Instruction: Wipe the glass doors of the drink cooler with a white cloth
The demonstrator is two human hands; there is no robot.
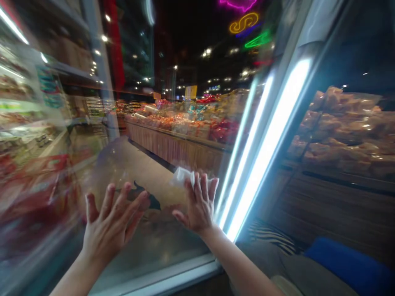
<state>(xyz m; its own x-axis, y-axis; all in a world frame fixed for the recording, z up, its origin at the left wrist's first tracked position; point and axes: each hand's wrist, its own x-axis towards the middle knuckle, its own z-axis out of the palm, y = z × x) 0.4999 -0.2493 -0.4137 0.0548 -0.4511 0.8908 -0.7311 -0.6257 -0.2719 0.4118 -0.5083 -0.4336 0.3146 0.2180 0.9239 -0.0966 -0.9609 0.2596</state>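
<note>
At 7 o'clock, just below centre: holding white cloth (181, 176) under flat, stretched-out right hand (198, 201), against glass pane (179, 246). At 8: spreading left hand (109, 226) wide, apart from right; can't tell if touching pane. Seeing slanted lit tube (270, 144) at 3, just beside right hand, blue object (342, 258) at 4, neon shapes (243, 23) at 1, wood-sided bench (173, 146) of packaged goods (185, 117) through glass near centre.

White cloth (181, 176) partly hidden behind the right hand (198, 211), goods (33, 135) at left blurred
</note>
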